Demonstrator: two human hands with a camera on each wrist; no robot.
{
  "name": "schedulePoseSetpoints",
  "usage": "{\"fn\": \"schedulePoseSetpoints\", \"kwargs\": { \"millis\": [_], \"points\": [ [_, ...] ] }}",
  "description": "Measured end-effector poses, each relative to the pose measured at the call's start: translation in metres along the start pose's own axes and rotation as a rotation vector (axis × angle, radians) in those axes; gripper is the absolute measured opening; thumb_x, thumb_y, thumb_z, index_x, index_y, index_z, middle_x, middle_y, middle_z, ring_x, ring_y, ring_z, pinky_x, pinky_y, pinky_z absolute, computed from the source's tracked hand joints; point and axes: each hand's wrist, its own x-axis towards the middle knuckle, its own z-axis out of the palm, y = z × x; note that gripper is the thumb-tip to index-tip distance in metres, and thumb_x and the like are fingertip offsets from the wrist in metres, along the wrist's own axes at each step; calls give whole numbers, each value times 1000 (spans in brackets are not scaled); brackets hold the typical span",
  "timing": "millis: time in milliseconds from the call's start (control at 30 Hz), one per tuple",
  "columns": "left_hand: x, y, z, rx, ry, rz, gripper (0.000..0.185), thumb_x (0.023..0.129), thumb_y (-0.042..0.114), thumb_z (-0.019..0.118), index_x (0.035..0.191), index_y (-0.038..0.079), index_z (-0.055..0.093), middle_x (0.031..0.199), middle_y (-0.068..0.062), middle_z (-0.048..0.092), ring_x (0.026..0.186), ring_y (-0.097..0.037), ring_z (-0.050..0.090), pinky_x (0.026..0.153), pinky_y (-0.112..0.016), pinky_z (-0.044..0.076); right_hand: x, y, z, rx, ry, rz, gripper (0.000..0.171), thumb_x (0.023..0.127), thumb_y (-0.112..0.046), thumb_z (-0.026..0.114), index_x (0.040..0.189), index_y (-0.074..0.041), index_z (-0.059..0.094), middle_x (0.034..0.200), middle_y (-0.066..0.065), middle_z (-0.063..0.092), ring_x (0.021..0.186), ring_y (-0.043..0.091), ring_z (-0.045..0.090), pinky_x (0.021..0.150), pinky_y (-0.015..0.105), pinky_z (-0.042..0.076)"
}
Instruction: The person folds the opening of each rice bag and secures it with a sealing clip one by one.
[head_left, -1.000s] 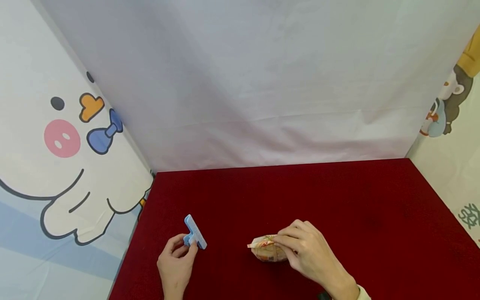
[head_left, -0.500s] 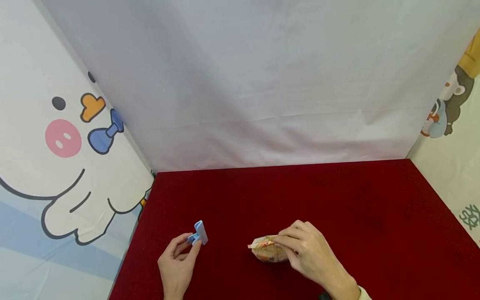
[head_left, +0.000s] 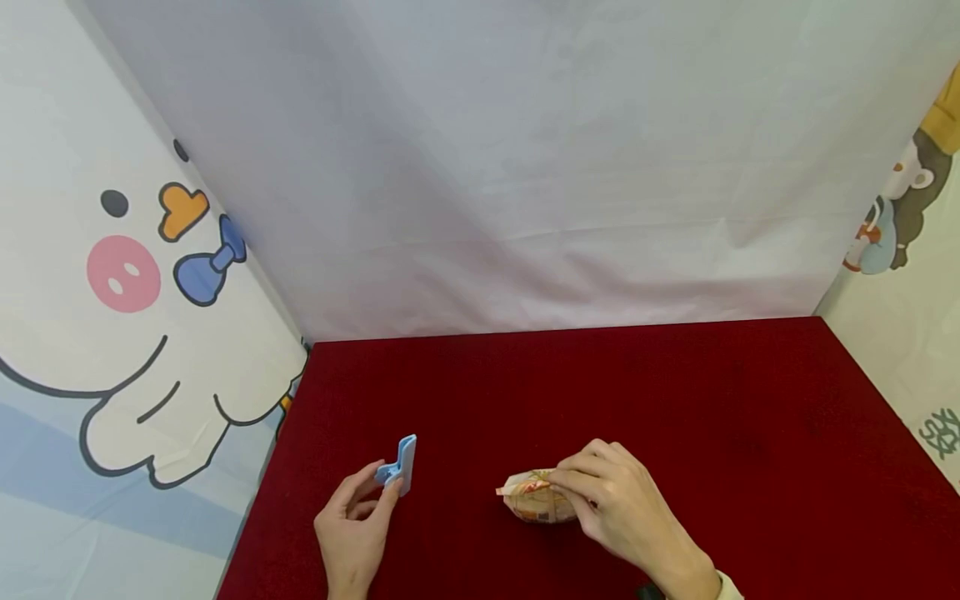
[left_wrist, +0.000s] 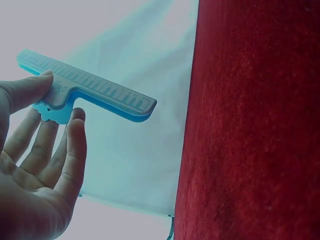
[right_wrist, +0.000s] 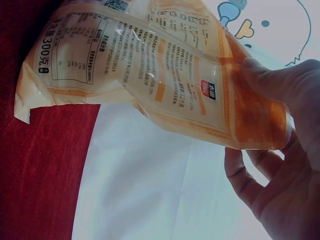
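**A:** Near the front edge of the surface (head_left: pixel 675 400), what's each hand doing? Quick.

**B:** From my remote feed: left hand (head_left: pixel 352 529) pinches a blue clip (head_left: pixel 399 472) by its short scalloped handle, thumb on one side, fingertips on the other. Other fingers fairly straight. Clip is lifted off the red cloth, standing roughly upright in the head view.

**A:** Clip shape?

**B:** Hard plastic, T-shaped, long flat bar with small ridged markings along it, seen clearly at the left wrist (left_wrist: pixel 87 92). Light blue, matte.

**A:** Right hand?

**B:** Right hand (head_left: pixel 618 504) grips a snack bag (head_left: pixel 534 496), fingers curled over its top, thumb underneath. Bag rests on the surface, just left of that hand, well apart from the clip.

**A:** Bag material?

**B:** Thin glossy plastic film, orange and cream with a clear panel, crinkled, printed text and a "300" weight mark visible at the right wrist (right_wrist: pixel 145 70). One end is bunched flat in the fingers (right_wrist: pixel 270 80). Contents I can't tell.

**A:** Surface?

**B:** Deep red, fuzzy, felt-like nap, rectangular.

**A:** Surroundings?

**B:** Plain white cloth backdrop (head_left: pixel 487 167), soft with light creases. Cartoon-print fabric on the left (head_left: pixel 127 275), pink-cheeked white figure with blue bow; another cartoon panel on the right (head_left: pixel 900 208). Pale sleeve cuff (head_left: pixel 726 586) at the right wrist.
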Motion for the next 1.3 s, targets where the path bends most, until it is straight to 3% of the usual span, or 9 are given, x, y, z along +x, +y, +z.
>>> {"fn": "schedulePoseSetpoints", "kwargs": {
  "millis": [267, 533, 1300],
  "points": [
    [-1, -1, 2, -15, 5, 60, 37, 83, 4, 91, 118, 8, 80, 102, 6, 79, 88, 7, 70, 71, -11, 57, 0, 0, 0, 4, 4, -1, 35, 65, 2, 95, 95, -14, 86, 94, -6, 80, 82, 10, 64, 71, 22, 49],
    [-1, 0, 2, -12, -2, 54, 35, 83, 4, 91, 116, 12, 81, 105, -6, 80, 88, 6, 70, 71, -12, 57, 0, 0, 0, 4, 1, 4, 35, 65, 1, 95, 95, -14, 86, 94, -7, 80, 83, 9, 64, 71, 22, 49],
    [-4, 1, 5, -18, -30, 77, 36, 82, 3, 91, 116, 9, 82, 103, -6, 82, 81, 2, 71, 70, -15, 59, 0, 0, 0, 13, 2, 7, 34, 66, 2, 94, 95, -14, 86, 94, -7, 80, 81, 9, 63, 71, 22, 48]
  ]
}}
